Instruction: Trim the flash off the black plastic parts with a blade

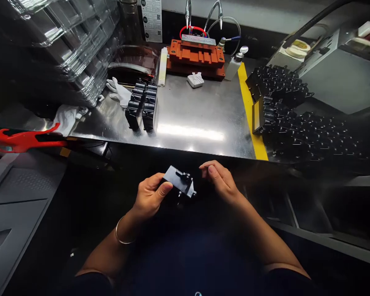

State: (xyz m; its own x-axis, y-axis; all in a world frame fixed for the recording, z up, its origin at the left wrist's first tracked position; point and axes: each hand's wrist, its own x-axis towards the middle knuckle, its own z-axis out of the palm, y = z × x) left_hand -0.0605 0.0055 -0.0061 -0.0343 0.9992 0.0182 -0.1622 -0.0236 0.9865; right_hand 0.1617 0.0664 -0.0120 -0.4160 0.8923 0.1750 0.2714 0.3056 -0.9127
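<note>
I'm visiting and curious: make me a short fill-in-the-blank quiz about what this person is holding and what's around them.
The person's left hand grips a small ____ part between thumb and fingers.
A thin bangle circles the ____ wrist.
A yellow strip runs along the tabletop, which is shiny ____.

Missing words: black; left; metal.

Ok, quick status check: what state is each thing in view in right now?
Left hand: gripping the black part
Black part: held tilted
Right hand: empty, fingers curled, beside the part
White glove: crumpled, lying on the steel bench
Clear plastic trays: stacked
Pump bottle: upright
</note>
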